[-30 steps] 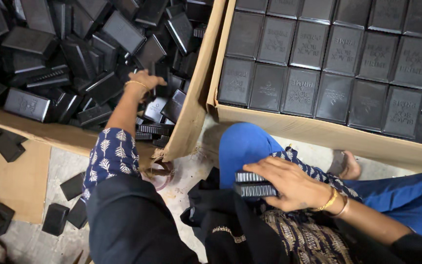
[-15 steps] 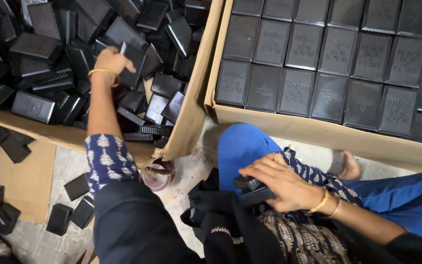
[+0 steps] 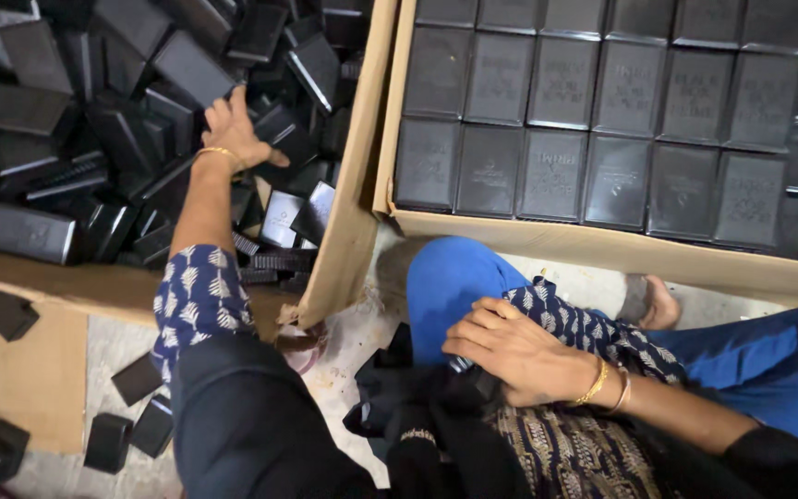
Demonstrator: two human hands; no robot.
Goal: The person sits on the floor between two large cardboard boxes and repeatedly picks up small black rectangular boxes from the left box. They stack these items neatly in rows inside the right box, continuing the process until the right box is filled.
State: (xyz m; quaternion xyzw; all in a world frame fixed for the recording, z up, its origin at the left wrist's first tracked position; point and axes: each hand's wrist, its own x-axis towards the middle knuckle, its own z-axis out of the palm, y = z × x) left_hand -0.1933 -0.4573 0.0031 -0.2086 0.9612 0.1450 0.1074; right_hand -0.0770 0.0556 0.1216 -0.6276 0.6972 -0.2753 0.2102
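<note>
**Left hand deeper in the loose-lid box; right hand down on lap**

Since half a second ago, the left hand [image 3: 233, 129] has reached further into the left cardboard box [image 3: 348, 231], and the right hand [image 3: 519, 356] has settled lower on the lap. Left grip: fingers spread wide, lying on the heap of loose black lids [image 3: 94, 139], nothing clasped. Right grip: fingers curled over a small black piece [image 3: 462, 366] against the dark cloth; whether it is clamped cannot be told. Right of that box stands a second cardboard box [image 3: 602, 248], its black lids [image 3: 556, 120] laid flat in neat rows. Below the left box, stray black lids [image 3: 131, 420] lie on the floor.
</note>
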